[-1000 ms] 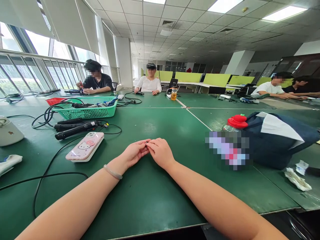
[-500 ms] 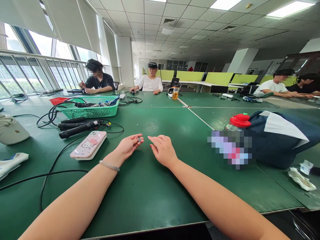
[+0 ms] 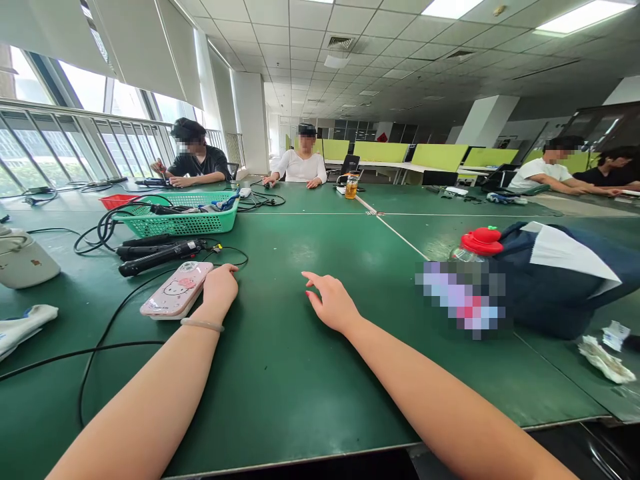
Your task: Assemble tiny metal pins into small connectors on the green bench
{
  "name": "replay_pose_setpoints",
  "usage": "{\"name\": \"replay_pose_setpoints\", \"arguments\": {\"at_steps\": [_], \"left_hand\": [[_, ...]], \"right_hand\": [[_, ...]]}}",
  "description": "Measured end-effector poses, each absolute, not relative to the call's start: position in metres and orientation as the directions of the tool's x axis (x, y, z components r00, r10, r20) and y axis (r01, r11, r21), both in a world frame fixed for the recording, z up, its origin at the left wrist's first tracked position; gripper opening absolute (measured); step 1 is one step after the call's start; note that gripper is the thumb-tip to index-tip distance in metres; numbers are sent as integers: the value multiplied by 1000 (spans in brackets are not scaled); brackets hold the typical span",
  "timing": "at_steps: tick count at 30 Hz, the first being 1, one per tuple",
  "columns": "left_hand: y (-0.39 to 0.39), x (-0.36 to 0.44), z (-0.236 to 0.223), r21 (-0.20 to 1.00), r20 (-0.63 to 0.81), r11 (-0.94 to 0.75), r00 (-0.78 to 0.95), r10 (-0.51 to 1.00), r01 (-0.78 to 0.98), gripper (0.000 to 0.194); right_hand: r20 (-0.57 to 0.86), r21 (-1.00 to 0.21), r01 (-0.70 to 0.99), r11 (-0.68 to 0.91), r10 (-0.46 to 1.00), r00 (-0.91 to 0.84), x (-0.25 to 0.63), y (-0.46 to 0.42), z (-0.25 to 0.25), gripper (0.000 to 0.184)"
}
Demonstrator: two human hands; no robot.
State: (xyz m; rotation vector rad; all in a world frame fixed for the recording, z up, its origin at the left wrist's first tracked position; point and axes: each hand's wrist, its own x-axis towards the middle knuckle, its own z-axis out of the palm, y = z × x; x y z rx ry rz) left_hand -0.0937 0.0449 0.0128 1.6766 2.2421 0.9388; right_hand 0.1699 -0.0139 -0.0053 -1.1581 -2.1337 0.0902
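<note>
My left hand (image 3: 220,293) is right beside the pink phone (image 3: 177,288) with a cartoon cat on its case, at its right edge. The back of this hand faces me and its fingers look curled together; whatever they hold is hidden. A pale bangle circles that wrist. Over the green table (image 3: 280,380), near the middle, my right hand (image 3: 333,303) is held palm down with thumb and index finger apart. Nothing shows in it.
Behind the phone lie black cylindrical tools (image 3: 157,257) with cables, then a green basket (image 3: 183,223). To the right stand a red-lidded bottle (image 3: 480,241) and a dark blue bag (image 3: 545,293). A whitish pot (image 3: 25,260) is at far left. Several people sit around the table.
My left hand has moved left to the phone and turned over; the small metallic thing seen in its fingers before is out of sight. My right hand has shifted slightly right, fingers spreading.
</note>
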Motion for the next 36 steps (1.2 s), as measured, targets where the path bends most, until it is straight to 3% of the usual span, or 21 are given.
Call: {"name": "replay_pose_setpoints", "arguments": {"at_steps": [1,3,7,14,36], "left_hand": [[44,-94,13,436,228,167,-288,930,885,36],[43,-93,12,268,208,176,-235,949,947,42],[42,-93,12,141,195,181,-207,959,973,42],[44,-97,8,99,269,147,-169,948,984,42],[42,-92,15,194,317,139,-196,928,971,33]], "right_hand": [[539,-372,711,597,763,-358,171,-13,-6,40],[532,-378,710,594,767,-358,171,-13,-7,40],[518,-385,711,589,775,-362,172,-12,-9,40],[471,-415,700,581,796,-382,173,-13,-9,40],[418,-472,681,560,822,-386,174,-14,-4,42]]}}
